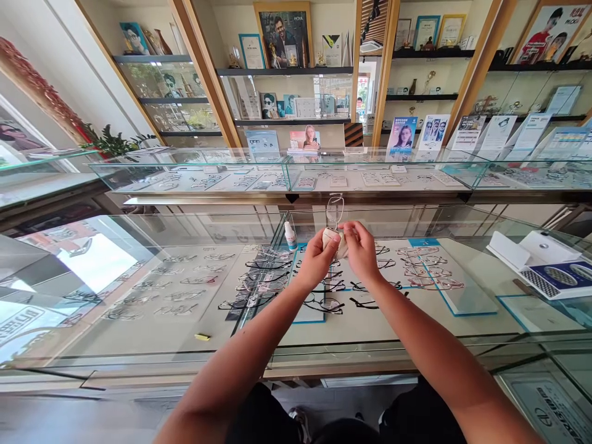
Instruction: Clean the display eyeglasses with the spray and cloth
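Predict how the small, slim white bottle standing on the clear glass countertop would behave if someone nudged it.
The slim white bottle would probably tip if nudged near its top, being tall for its narrow base. Pushed low, it may slide, since the clear glass countertop looks smooth. Once down, its rounded body could let it roll.

Both bare forearms (271, 327) are slanting inward; the left hand (319, 258) and right hand (362, 251) are facing each other closely, fingers (353, 234) bending.
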Demonstrator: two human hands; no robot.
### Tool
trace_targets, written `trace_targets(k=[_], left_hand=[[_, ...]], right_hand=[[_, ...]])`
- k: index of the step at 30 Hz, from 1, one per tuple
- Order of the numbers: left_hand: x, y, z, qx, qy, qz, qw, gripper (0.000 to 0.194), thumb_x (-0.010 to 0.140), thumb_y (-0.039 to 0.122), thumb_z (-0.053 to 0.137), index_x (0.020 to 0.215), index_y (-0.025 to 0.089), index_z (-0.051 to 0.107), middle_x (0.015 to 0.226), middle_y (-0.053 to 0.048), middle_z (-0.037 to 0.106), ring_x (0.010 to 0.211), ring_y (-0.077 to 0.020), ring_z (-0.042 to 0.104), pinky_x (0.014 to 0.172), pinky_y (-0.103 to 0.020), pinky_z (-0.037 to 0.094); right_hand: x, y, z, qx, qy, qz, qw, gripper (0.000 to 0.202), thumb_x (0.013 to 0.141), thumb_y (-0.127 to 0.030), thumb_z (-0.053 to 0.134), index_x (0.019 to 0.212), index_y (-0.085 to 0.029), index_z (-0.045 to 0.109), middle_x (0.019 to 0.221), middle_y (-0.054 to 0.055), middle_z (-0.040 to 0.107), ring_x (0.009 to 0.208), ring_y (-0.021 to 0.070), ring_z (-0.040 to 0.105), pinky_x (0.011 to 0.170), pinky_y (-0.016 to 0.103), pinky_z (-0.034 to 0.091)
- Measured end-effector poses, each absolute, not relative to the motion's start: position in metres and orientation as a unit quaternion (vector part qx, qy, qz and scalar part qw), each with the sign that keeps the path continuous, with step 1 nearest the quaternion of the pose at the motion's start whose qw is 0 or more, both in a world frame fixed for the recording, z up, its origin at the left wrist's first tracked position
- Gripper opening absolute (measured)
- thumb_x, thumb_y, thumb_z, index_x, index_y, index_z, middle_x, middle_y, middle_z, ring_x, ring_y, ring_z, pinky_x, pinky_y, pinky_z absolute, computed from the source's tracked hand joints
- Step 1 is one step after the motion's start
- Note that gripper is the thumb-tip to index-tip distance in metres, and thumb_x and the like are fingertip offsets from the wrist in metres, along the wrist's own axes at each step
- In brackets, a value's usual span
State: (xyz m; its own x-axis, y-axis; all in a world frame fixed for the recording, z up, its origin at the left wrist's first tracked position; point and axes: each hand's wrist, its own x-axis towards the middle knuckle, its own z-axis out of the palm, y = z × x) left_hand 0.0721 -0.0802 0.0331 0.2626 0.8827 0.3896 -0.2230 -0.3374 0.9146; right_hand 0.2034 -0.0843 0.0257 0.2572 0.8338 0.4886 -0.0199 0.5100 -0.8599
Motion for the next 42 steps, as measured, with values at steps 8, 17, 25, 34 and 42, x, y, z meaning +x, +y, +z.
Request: trace_targets(k=[8,17,25,34,42], left_hand=[[0.076,-0.079,0.026,0.601,0.316,0.571,0.461,0.079,0.085,0.098,0.070,0.085,0.018,0.065,0.072,0.002,0.051,0.067,-0.0123,0.039,0.062,-0.027,0.035],[0.056,-0.068,0.035,0.685,0.239,0.428,0.538,0.062,0.087,0.073,0.088,0.106,0.016,0.072,0.087,-0.002,0.066,0.078,-0.0148,0.052,0.075,-0.028,0.044],[0.068,-0.071,0.025,0.632,0.263,0.507,0.524,0.073,0.086,0.087,0.081,0.099,0.016,0.071,0.076,0.001,0.061,0.068,-0.0117,0.045,0.064,-0.026,0.038],[0.068,-0.063,0.020,0.558,0.290,0.523,0.574,0.067,0.082,0.086,0.083,0.095,0.021,0.079,0.084,-0.005,0.076,0.095,-0.0246,0.073,0.088,-0.034,0.059],[0.068,-0.061,0.019,0.492,0.271,0.509,0.652,0.057,0.078,0.072,0.095,0.101,0.023,0.080,0.104,-0.009,0.082,0.105,-0.0277,0.077,0.092,-0.040,0.065]], right_hand=[[0.197,-0.085,0.024,-0.320,-0.502,0.431,0.678,0.044,0.087,-0.069,0.088,0.100,-0.029,0.095,0.106,0.006,0.091,0.103,0.0293,0.081,0.093,0.041,0.062],[0.210,-0.075,0.028,-0.344,-0.443,0.468,0.683,0.049,0.072,-0.072,0.096,0.087,-0.026,0.094,0.090,0.006,0.089,0.076,0.0208,0.073,0.072,0.035,0.058],[0.202,-0.083,0.027,-0.327,-0.470,0.459,0.680,0.050,0.078,-0.075,0.092,0.092,-0.028,0.095,0.097,0.007,0.089,0.089,0.0252,0.078,0.083,0.039,0.061],[0.209,-0.074,0.030,-0.331,-0.427,0.470,0.698,0.050,0.072,-0.073,0.096,0.089,-0.026,0.094,0.079,0.004,0.081,0.077,0.0202,0.070,0.074,0.035,0.055],[0.228,-0.058,0.032,-0.334,-0.338,0.472,0.743,0.053,0.068,-0.071,0.097,0.095,-0.025,0.092,0.072,-0.001,0.074,0.066,0.0160,0.058,0.065,0.033,0.044]])
